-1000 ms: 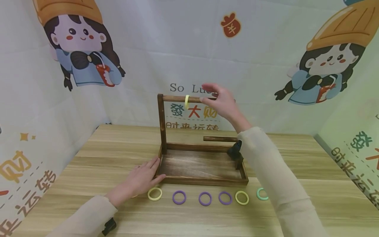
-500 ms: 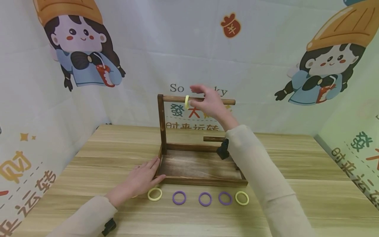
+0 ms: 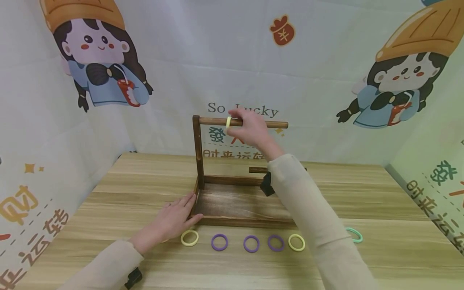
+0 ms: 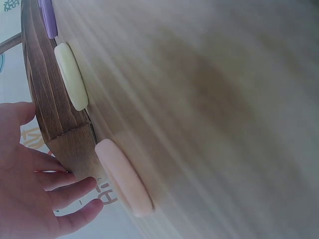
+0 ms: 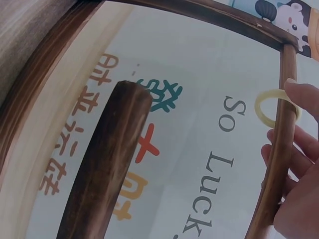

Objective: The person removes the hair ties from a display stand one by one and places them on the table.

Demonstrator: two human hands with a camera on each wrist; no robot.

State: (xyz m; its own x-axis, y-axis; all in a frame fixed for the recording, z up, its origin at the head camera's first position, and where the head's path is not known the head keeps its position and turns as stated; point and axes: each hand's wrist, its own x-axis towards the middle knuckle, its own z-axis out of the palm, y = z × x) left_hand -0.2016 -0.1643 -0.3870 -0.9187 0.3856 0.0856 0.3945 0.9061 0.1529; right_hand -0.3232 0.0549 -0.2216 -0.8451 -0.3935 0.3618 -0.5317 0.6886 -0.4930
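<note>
A pale yellow ring point(image 3: 228, 123) hangs around the upper rod point(image 3: 278, 124) of a dark wooden rack point(image 3: 197, 151). My right hand point(image 3: 250, 127) is at that rod, its thumb and fingers pinching the ring's edge; in the right wrist view the thumb overlaps the yellow ring point(image 5: 266, 108). My left hand point(image 3: 172, 217) rests with extended fingers on the left front corner of the rack's tray base point(image 3: 250, 221). In the left wrist view, a peach ring point(image 4: 124, 178) and a yellow ring point(image 4: 72, 77) lie near the left hand point(image 4: 35, 189).
In front of the rack lie a yellow ring point(image 3: 189, 238), several purple rings point(image 3: 219, 242), another yellow ring point(image 3: 296, 243) and a mint ring point(image 3: 356, 235) partly behind the right sleeve. A shorter lower rod point(image 3: 256, 170) juts beneath the right forearm. Printed cloth point(image 3: 203, 60) hangs behind the table.
My right hand has moved left along the upper rod to the yellow ring and closed its fingers there. The left hand has stayed at the tray corner.
</note>
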